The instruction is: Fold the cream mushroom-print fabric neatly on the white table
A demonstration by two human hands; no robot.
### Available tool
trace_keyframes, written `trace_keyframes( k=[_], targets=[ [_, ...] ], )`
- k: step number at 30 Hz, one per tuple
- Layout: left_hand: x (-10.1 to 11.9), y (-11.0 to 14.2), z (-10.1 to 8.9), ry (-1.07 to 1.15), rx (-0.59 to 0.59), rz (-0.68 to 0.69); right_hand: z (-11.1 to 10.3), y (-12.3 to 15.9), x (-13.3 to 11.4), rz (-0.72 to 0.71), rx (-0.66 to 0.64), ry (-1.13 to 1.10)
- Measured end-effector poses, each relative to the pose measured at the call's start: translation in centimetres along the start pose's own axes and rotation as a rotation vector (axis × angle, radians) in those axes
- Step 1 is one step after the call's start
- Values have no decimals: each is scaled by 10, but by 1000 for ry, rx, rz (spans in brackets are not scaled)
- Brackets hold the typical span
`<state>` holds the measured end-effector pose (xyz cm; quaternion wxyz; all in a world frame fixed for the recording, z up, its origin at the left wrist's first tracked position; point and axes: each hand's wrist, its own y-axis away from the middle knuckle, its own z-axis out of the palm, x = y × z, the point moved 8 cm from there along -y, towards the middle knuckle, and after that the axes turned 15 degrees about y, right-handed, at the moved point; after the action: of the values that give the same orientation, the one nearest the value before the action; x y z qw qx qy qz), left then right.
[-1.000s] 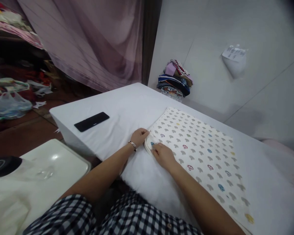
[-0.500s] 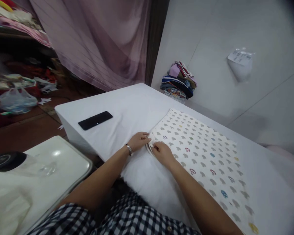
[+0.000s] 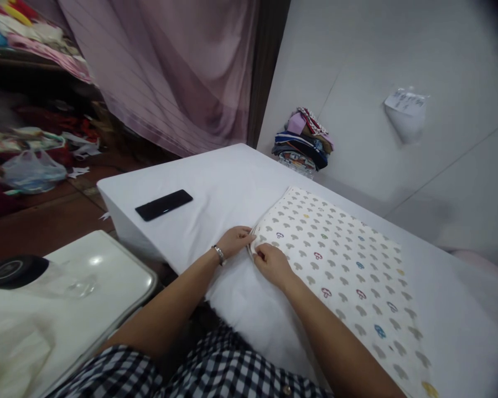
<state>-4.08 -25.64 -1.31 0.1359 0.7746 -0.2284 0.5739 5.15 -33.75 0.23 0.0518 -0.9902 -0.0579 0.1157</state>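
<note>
A folded white cloth [image 3: 344, 265] with grey, red, blue and yellow mushroom-like prints lies flat on the white-covered table [image 3: 228, 177]. Its near left corner is pinched by my left hand [image 3: 235, 241], which wears a silver bracelet [image 3: 218, 254]. Just to the right, my right hand [image 3: 273, 264] has its fingers curled on the same cloth's near edge. Both hands are close together, thumbs toward each other. The layers under my fingertips are partly hidden.
A black phone [image 3: 164, 205] lies on the table's left part. Folded clothes [image 3: 302, 141] are stacked by the grey wall. At lower left, a white stand [image 3: 108, 265] carries a clear container with a black end [image 3: 14, 271]. A pink-purple curtain [image 3: 182, 72] hangs behind; a plastic bag [image 3: 35, 171] sits on the floor.
The view has shifted slightly. My right hand's fingers have changed position a little at the cloth's edge; my left hand keeps its pinch on the corner.
</note>
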Motion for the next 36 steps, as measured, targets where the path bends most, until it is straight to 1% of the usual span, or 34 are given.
trace_keyframes(
  k=[3,6,8,11,13,15,17,19,23,27,31,36],
  targets=[
    [-3,-1,0,-41,34,15,1,1,-3,9,-12,48],
    [-4,-2,0,-52,63,21,-3,2,-5,52,19,103],
    [-3,-3,1,-45,75,21,-4,2,-7,75,38,162],
    [-2,-2,0,-7,88,17,-1,-1,-7,68,39,207],
    [-2,-2,-2,31,101,11,1,-4,-2,77,49,159],
    [-3,0,-10,49,150,3,1,-6,7,111,65,81],
    [-2,2,-19,10,222,8,0,-6,14,130,83,17],
    [0,5,-23,-79,249,28,-1,-6,15,113,103,-18],
    [4,9,-11,-246,160,72,-5,-3,10,78,133,-49],
    [5,10,1,-351,126,111,-4,-2,11,113,103,-33],
    [4,9,0,-305,132,95,-3,-2,12,144,60,33],
    [7,8,-1,-146,146,89,-5,-2,5,132,42,157]
  ],
)
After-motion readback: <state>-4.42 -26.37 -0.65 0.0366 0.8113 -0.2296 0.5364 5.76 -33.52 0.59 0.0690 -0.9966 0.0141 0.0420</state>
